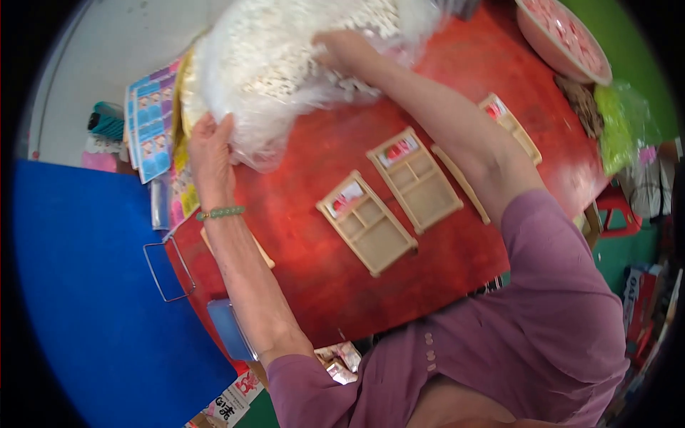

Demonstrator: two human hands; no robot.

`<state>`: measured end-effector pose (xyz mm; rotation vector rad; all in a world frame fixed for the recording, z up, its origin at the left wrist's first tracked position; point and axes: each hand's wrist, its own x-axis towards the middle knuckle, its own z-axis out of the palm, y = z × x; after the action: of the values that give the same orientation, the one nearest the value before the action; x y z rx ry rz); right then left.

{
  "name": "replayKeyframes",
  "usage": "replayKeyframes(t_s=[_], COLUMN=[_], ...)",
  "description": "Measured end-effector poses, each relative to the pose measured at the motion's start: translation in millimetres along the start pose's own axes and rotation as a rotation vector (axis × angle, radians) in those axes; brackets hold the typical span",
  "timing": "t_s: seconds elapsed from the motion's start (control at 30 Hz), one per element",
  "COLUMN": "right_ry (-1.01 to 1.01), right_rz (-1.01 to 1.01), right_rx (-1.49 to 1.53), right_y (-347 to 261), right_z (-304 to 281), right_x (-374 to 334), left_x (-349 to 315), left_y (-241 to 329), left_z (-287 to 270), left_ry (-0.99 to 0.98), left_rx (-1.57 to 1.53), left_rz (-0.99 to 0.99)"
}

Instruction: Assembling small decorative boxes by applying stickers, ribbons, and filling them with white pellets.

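At the far side of the red table, a large clear plastic bag [260, 139] lies spread, full of many small white pieces [285, 71]. My left hand [209, 146] is closed on the bag's near left edge. My right hand [346, 53] reaches into the bag with its fingers drawn together at the white pieces; anything between the fingertips is hidden. Below my right forearm lie beige divided trays: one tray [378, 242] at the middle, a second tray [430, 203] beside it, and another tray [524, 135] partly covered by my arm. Each has a red-and-white card in one compartment.
A pale basin [606, 71] of pink pieces stands at the far right, near a green plastic bag [619, 132]. Printed sheets [151, 132] lie at the left edge. A blue panel [93, 285] borders the red table [307, 285] on the left. A red stool [619, 217] stands right.
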<state>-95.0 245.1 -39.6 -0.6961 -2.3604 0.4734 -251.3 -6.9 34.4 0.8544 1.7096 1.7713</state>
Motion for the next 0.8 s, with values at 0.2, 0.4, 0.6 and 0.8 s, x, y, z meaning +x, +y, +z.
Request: replayKeyframes(t_s=[0.2, 0.4, 0.6, 0.8], right_ry=[0.106, 0.118, 0.017, 0.155], right_rz=[0.427, 0.516, 0.681, 0.697], right_rx=[0.249, 0.992, 0.884, 0.977], right_y=[-3.6, -23.2, -11.1, -19.7], right_z=[-21.2, -80.7, -198.3, -219.4], right_x=[5.4, -38.5, -146.1, -223.9], left_x=[-49.8, -125.6, -183.3, -221.9], left_y=[-20.4, -9.8, 3.1, -4.8], left_z=[24.9, 69.1, 142.7, 199.2], left_ry=[0.265, 0.271, -0.187, -0.521], left_rx=[0.516, 0.87, 0.81, 0.712], left_rz=[0.297, 0.514, 0.59, 0.625])
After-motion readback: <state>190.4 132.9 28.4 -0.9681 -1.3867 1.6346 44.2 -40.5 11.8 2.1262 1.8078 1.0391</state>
